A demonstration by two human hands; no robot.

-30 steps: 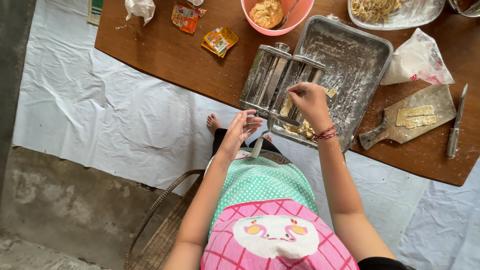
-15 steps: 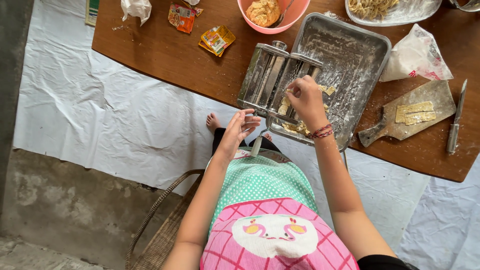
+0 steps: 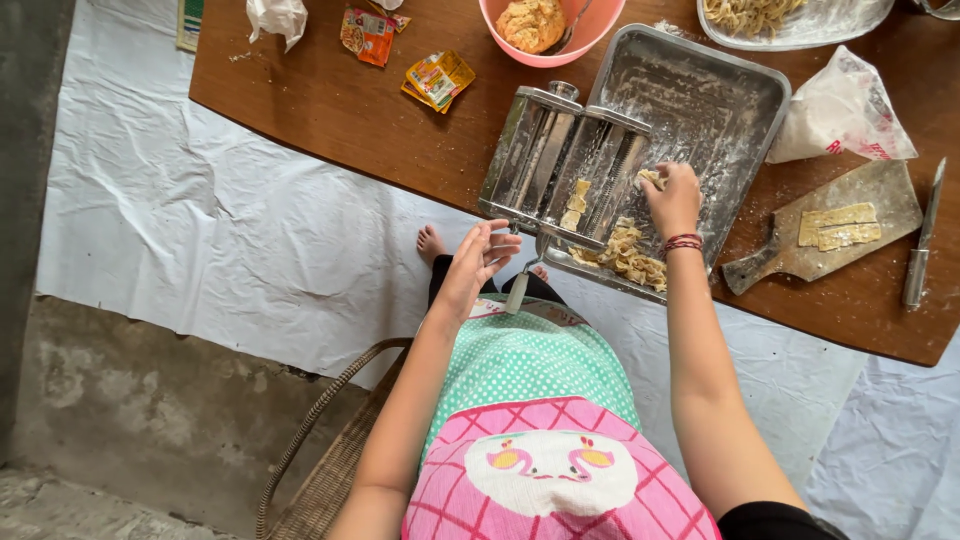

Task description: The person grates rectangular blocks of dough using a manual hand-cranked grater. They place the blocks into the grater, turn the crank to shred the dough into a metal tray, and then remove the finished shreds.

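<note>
A metal pasta machine [image 3: 560, 165] stands at the table's near edge, partly over a floured metal tray [image 3: 710, 95]. My right hand [image 3: 675, 205] rests at the machine's right end, fingers pinched on a small piece of dough [image 3: 651, 178]. Two dough strips [image 3: 575, 203] lie in the rollers, and cut noodles [image 3: 632, 258] are heaped below on the tray. My left hand [image 3: 478, 262] hovers with fingers spread, just left of the crank handle [image 3: 517, 290] and not gripping it.
The brown table [image 3: 330, 110] also carries a pink bowl [image 3: 600, 30] of dough, a flour bag [image 3: 838, 110], a cutting board [image 3: 760, 265] with dough sheets, a knife [image 3: 920, 245], snack packets [image 3: 438, 78] and a plate of noodles [image 3: 800, 20]. A wicker chair [image 3: 330, 470] is under me.
My right hand has shifted right, from over the rollers to the machine's right end. My left hand stays spread beside the crank.
</note>
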